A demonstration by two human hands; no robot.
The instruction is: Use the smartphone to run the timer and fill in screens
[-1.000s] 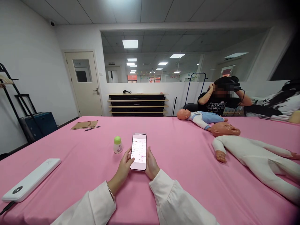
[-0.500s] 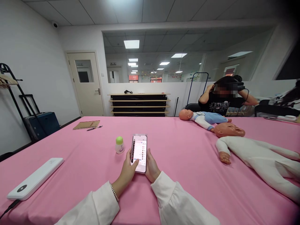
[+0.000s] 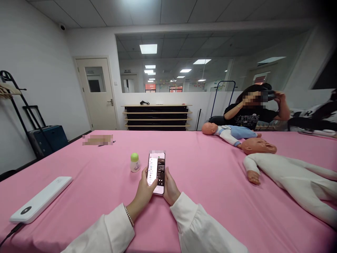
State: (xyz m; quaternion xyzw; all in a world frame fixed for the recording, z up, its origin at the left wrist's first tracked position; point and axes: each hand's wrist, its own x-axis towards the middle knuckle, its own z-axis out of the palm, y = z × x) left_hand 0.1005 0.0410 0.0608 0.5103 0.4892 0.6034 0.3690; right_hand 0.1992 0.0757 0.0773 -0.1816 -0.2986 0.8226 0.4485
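Note:
A smartphone [image 3: 157, 167] with a lit screen stands tilted above the pink table [image 3: 205, 182], held from both sides. My left hand [image 3: 143, 193] wraps its left edge, thumb resting on the screen. My right hand [image 3: 170, 189] cups the right edge. Both arms wear white sleeves. A small white bottle with a green cap [image 3: 134, 162] stands just left of the phone.
A baby doll in white [image 3: 286, 177] and a second doll in blue [image 3: 226, 133] lie at the right. A white flat device [image 3: 40, 199] with a cable lies at the left. Another person [image 3: 252, 110] sits across the table. A door, shelves and a suitcase line the back.
The phone's screen content has changed, a dark panel now showing on its right part. My left thumb has shifted on the screen. The person opposite moved their hands toward their face.

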